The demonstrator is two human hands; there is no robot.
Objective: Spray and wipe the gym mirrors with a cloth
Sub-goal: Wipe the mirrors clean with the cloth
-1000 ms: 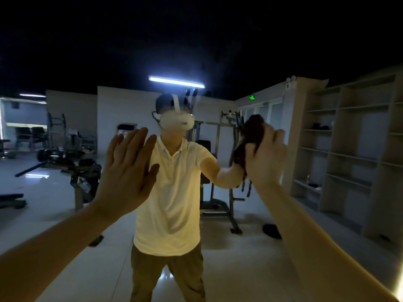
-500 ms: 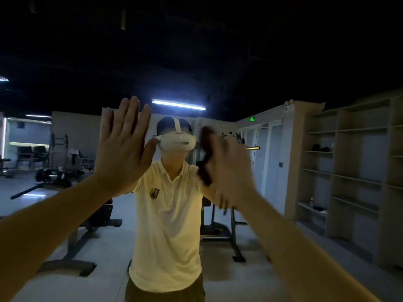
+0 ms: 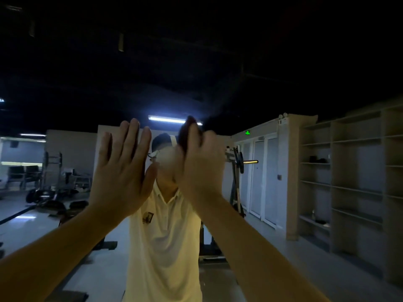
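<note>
While the left hand (image 3: 122,171) is raised flat before the mirror (image 3: 283,73), its fingers (image 3: 133,138) straight and released, the right hand (image 3: 201,166) clenches a dark cloth (image 3: 188,132) against the glass just beside it.

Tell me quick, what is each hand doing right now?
Left hand: open, fingers straight, holding nothing.
Right hand: closed, fingers curled round a dark cloth.

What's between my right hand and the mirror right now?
A dark cloth, which your right hand holds against the mirror; the head view shows its edge above the hand.
</note>
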